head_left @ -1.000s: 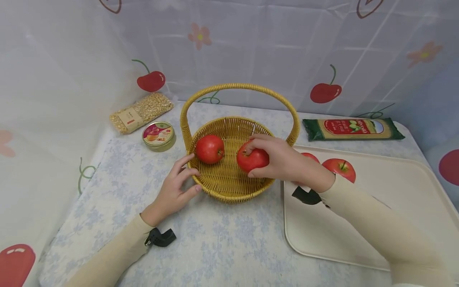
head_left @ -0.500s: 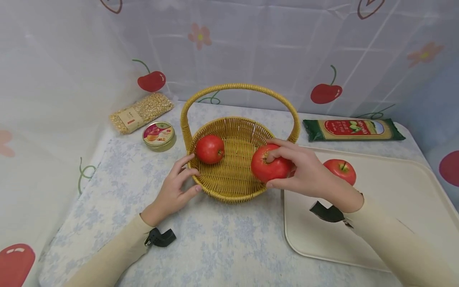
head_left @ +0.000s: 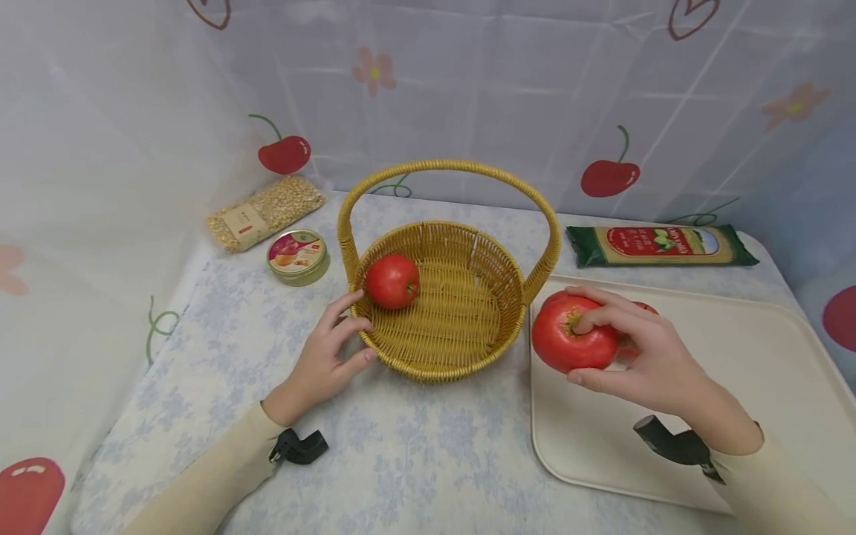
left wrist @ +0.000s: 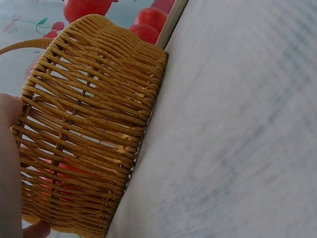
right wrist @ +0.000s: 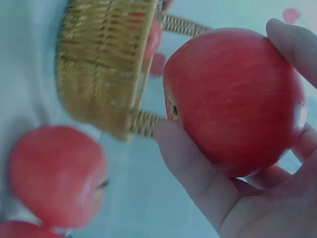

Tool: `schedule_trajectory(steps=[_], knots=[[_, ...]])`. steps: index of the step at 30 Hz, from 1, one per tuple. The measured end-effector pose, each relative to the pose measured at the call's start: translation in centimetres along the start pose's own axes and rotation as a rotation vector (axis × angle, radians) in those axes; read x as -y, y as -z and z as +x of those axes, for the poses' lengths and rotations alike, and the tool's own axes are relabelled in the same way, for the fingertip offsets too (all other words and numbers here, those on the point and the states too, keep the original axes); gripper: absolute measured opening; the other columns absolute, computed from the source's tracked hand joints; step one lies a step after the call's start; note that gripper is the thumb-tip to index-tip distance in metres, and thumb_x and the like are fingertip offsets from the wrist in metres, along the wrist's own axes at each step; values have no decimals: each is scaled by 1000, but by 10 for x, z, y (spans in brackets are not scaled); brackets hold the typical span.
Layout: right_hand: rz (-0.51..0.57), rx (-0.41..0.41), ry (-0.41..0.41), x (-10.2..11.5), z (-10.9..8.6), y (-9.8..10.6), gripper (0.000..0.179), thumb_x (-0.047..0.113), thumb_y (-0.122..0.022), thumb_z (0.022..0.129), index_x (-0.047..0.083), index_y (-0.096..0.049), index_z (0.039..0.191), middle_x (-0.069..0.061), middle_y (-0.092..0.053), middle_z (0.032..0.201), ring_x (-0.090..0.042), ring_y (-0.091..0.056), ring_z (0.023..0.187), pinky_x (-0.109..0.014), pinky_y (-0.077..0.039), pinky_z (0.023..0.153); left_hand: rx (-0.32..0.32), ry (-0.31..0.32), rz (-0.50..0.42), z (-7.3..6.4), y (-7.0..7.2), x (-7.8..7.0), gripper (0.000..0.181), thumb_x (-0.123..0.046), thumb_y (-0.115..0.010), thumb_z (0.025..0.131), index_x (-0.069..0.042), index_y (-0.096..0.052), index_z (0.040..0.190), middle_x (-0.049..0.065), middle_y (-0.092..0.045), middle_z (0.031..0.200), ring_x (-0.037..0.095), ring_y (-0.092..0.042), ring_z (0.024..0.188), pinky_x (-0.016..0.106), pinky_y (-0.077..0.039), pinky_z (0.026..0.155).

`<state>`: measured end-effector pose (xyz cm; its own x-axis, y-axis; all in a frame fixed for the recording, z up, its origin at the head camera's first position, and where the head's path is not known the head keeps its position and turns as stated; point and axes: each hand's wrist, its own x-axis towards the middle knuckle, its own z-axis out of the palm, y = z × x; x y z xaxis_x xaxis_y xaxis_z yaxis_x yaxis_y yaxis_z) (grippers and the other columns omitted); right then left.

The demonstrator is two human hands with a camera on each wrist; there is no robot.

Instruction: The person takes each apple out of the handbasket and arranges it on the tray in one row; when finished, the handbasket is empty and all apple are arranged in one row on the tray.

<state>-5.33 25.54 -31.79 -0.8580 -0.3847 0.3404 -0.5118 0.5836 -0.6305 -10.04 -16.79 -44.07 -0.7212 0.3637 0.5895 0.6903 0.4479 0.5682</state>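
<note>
- Golden wicker forms the basket [head_left: 451, 308], the dial here, twelve at its far side; its handle [head_left: 449, 165] arches upright.
- The left hand [head_left: 328, 353] is at eight o'clock, fingers parted and touching the basket's rim.
- The right hand [head_left: 642, 353] pinches the held apple [head_left: 568, 342] between thumb and fingers, between three and four o'clock, outside the rim with a narrow gap between.
- Inside the basket, a second apple [head_left: 391, 282] rests just past nine o'clock, near the wall; bare weave spreads from one round to six.
- The tray [head_left: 756, 357] lies towards four, its left edge just beside the basket; more apples [right wrist: 55, 176] are mostly hidden behind the right hand and its apple in the head view.
- From five to seven runs a broad stretch of cloth [head_left: 428, 453].
- Farther out: tin [head_left: 297, 256] past nine, grain bag [head_left: 274, 210] at ten, noodle packet [head_left: 662, 246] between two and three, just beyond the tray's far edge.
</note>
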Motion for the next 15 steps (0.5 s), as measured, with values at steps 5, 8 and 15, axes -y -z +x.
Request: schedule_trajectory(steps=[5, 8, 15], knots=[[0, -78, -71, -14, -21, 10, 60, -10, -91, 58, 8, -68, 111, 24, -51, 146, 3, -48, 125, -7, -51, 74, 4, -2, -10, 0, 0, 0, 56, -60, -49, 102, -7, -67, 109, 27, -45, 152, 42, -47, 138, 21, -39, 109], [1, -124, -108, -24, -32, 17, 61, -13, -89, 58, 4, -67, 113, 26, -50, 145, 3, -48, 125, -5, -49, 74, 1, -4, -10, 0, 0, 0, 56, -60, -49, 102, -8, -67, 109, 27, -45, 152, 42, -48, 137, 18, -37, 110], [11, -246, -220, -50, -54, 32, 57, -21, -82, 64, -3, -61, 114, 26, -50, 145, 3, -46, 125, -1, -46, 76, -5, -12, -1, 1, -1, 0, 56, -61, -49, 101, -9, -67, 108, 28, -46, 150, 42, -49, 136, 20, -38, 108]])
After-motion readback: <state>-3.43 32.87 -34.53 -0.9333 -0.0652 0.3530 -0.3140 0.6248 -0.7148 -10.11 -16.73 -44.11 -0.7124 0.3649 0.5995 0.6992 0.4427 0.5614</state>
